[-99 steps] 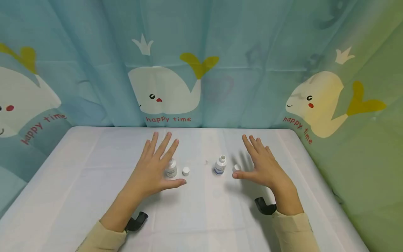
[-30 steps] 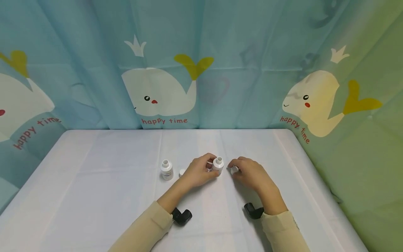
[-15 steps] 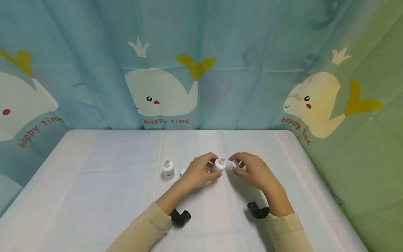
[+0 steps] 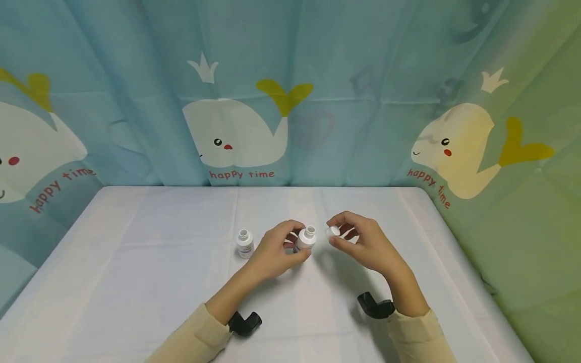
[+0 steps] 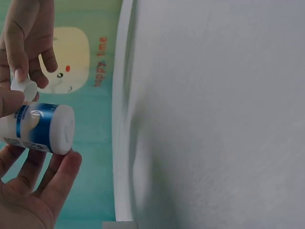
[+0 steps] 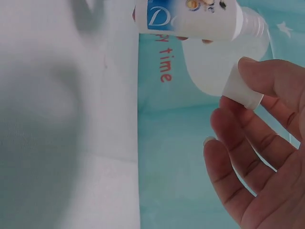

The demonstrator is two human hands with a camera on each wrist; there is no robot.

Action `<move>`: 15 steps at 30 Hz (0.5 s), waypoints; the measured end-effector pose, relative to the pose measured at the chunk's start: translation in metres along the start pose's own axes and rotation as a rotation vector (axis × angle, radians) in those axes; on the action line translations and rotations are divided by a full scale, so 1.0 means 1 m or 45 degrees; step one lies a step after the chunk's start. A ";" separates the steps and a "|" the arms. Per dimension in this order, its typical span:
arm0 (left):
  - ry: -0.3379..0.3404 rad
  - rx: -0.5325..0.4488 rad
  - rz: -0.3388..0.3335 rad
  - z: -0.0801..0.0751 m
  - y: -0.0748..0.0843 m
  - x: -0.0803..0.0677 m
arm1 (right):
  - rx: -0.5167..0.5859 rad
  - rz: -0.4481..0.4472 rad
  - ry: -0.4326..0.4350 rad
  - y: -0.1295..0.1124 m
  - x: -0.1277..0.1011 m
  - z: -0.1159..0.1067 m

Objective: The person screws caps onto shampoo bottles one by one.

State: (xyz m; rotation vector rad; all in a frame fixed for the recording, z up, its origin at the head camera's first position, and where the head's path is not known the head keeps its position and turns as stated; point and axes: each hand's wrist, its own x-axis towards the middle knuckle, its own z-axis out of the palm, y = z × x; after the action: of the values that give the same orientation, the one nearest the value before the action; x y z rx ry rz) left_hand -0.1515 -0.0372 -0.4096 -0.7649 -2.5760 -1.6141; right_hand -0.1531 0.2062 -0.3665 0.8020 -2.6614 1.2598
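From the head view we see the left hand (image 4: 272, 252) holding a small white bottle (image 4: 305, 240) just above the surface (image 4: 136, 282), its fingers curled round the middle of the bottle, and the top is open. The right hand (image 4: 363, 244) pinches a little white cap (image 4: 333, 231) between thumb and fingertip, just beside the bottle's mouth. We think the bottle is light and stiff, and its smooth sides could slip, so the middle is a good place to hold it. We think the cap is tiny and easy to drop, so its rim is the place to pinch. A second bottle (image 4: 245, 243), also open, stands on the surface near the left hand, close enough to bump. A curtain (image 4: 236, 131) with whales hangs behind. From the left wrist view we see the bottle (image 5: 40, 128) lying sideways in the fingers (image 5: 62, 174), with a blue label, and the cap (image 5: 25, 89) held by the other hand close above it. From the right wrist view we see the cap (image 6: 242, 88) clamped between thumb and finger, and the bottle (image 6: 190, 19) is near but not touching it. Nothing stands between the cap and the bottle.
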 end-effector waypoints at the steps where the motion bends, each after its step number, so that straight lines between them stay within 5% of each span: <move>1: -0.002 -0.020 0.000 -0.001 0.000 -0.001 | 0.017 -0.005 -0.001 0.000 0.000 0.000; 15: -0.021 -0.049 0.004 -0.012 0.009 -0.014 | 0.276 -0.109 -0.015 -0.010 0.000 0.006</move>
State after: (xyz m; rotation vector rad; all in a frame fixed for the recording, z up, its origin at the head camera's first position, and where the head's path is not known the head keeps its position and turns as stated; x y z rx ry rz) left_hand -0.1381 -0.0495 -0.4002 -0.7876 -2.5612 -1.6681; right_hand -0.1472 0.1963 -0.3637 0.9416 -2.4988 1.5433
